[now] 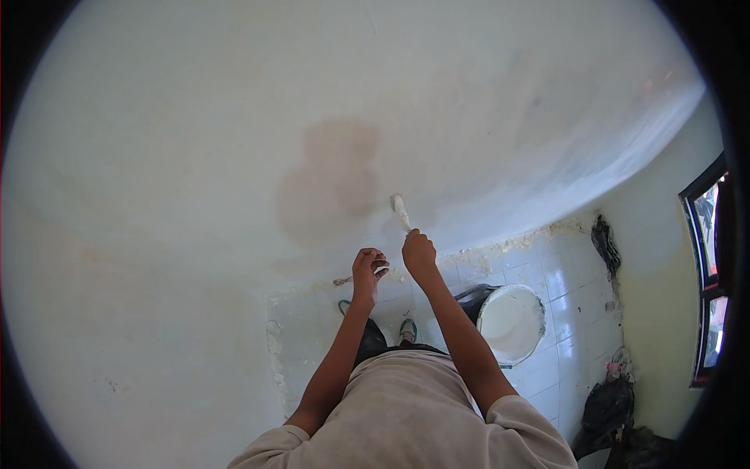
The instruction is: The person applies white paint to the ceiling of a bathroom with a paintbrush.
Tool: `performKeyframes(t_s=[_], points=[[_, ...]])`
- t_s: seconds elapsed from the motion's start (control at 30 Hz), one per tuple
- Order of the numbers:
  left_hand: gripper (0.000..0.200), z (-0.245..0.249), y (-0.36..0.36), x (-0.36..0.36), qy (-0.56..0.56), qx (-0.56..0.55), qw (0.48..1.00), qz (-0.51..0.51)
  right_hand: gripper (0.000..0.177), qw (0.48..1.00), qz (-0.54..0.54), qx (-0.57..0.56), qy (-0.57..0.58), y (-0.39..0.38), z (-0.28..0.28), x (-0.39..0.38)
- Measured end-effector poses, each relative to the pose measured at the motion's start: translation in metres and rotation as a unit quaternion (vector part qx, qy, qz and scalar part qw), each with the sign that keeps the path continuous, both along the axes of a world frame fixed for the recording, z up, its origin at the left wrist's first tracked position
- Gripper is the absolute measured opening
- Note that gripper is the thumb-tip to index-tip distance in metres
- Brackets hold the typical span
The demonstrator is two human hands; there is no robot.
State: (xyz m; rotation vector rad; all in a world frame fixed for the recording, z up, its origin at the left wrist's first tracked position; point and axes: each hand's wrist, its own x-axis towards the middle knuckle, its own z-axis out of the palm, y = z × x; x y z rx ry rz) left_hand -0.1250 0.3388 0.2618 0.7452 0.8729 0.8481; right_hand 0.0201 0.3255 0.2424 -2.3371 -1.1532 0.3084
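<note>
Extending up past R hand [419, 248], white-coated tool [400, 209] nr wall [234, 102].

White-coated tool [400, 211], tilted, head near pale wall [195, 117] with brownish patch [332, 184].

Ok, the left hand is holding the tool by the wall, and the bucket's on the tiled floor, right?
Not quite: the head view shows the right hand holding the tool by the wall; the bucket is on the tiled floor.
</note>
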Motion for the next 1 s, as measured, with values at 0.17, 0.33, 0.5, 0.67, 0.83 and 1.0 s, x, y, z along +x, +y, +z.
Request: performKeyframes(t_s=[0.17, 0.33, 0.5, 0.67, 0.83, 1.0], points=[[0.012, 0.002, -0.002, 0.002, 0.004, -0.005, 1.0, -0.006, 0.03, 0.998, 0.037, 0.036, -0.034, 0.001, 0.052, 0.012], [0.013, 0.003, 0.0, 0.004, -0.001, -0.001, 1.0, -0.008, 0.027, 0.995, 0.039, 0.092, -0.027, -0.007, 0.128, 0.005], [0.01, 0.0, 0.0, 0.002, -0.03, 0.004, 1.0, 0.005, 0.024, 0.979, 0.026, 0.201, -0.002, -0.01, 0.094, -0.015], [0.012, -0.002, 0.003, -0.001, -0.016, 0.004, 1.0, 0.004, 0.02, 0.999, 0.021, 0.03, 0.004, 0.01, -0.007, -0.014], [0.011, -0.001, 0.006, -0.005, -0.004, -0.015, 1.0, 0.018, 0.022, 0.999, 0.02, -0.039, -0.022, 0.009, -0.077, -0.013], [0.011, -0.001, 0.006, -0.008, -0.004, -0.003, 1.0, 0.016, 0.025, 0.996, 0.052, -0.073, -0.024, 0.0, -0.074, -0.005]])
